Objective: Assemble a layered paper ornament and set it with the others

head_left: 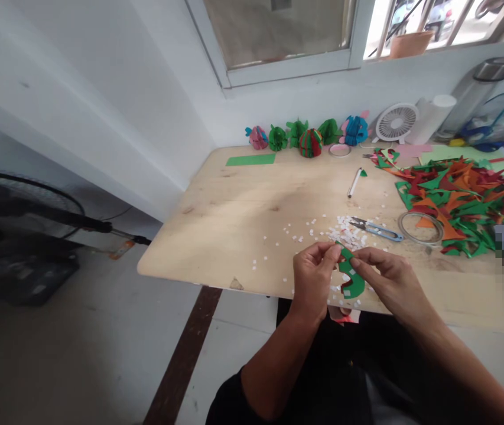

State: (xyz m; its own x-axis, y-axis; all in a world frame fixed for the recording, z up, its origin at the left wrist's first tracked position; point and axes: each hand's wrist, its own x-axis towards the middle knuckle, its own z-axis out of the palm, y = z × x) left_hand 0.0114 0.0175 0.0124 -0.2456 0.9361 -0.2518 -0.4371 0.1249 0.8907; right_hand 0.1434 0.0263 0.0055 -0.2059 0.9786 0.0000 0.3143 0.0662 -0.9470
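Observation:
A curved green paper piece [356,287] with small white squares on it and a reddish layer at its edge is held between my two hands, over the table's front edge. My left hand [314,276] pinches its upper left end between thumb and fingers. On the other side, my right hand [384,274] grips its upper right edge, fingers closed. Just beyond the hands lie many small white paper bits [344,231]. Blue-handled thread snips [380,229] rest beside those bits, next to a roll of tape [420,228].
A heap of green, red and orange paper scraps [468,198] covers the table's right side. Folded paper figures [311,143], a small white fan [396,123] and a green strip [250,160] are along the back. A white pen [354,183] lies mid-table [234,218].

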